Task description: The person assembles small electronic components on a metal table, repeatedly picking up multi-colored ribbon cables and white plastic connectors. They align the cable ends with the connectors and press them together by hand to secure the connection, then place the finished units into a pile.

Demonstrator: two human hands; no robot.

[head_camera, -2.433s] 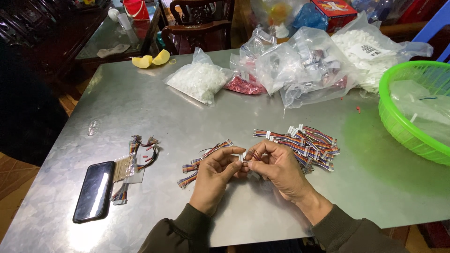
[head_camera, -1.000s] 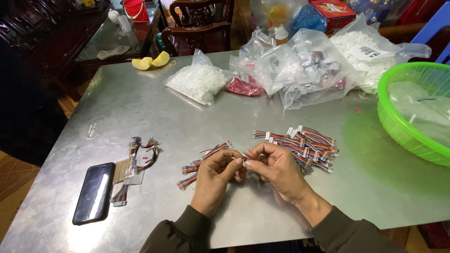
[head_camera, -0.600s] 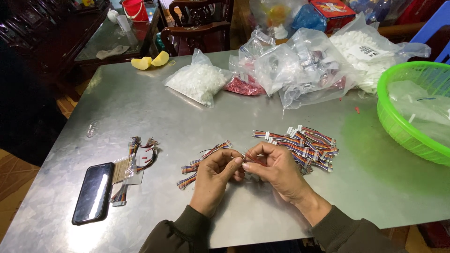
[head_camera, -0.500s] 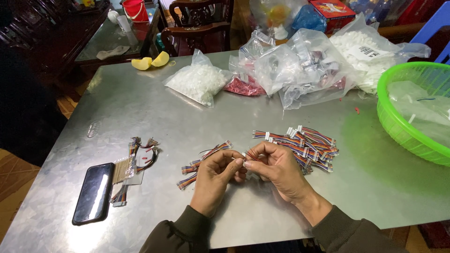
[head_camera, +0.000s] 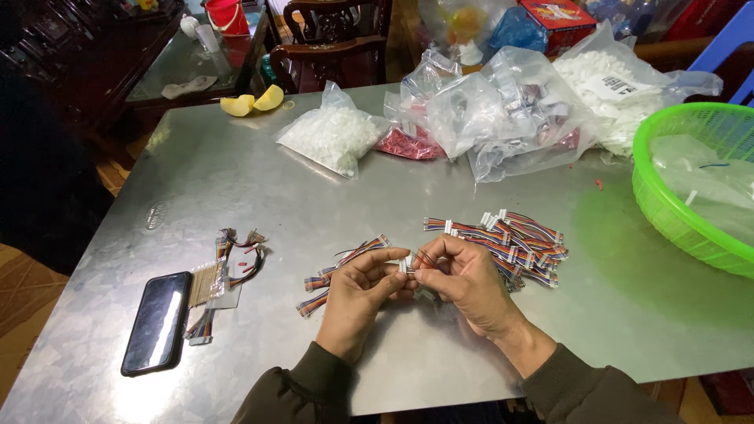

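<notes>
Little is shifting since the earlier views: the left hand (head_camera: 357, 294) and right hand (head_camera: 463, 279) are still meeting at mid-table, fingertips pinching one small white connector (head_camera: 404, 265) with rainbow ribbon leads. Finished striped cables (head_camera: 510, 243) are lying beside them on the dull galvanized table (head_camera: 259, 188).

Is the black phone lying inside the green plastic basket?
No, the black phone lies on the metal table, far from the green plastic basket.
</notes>
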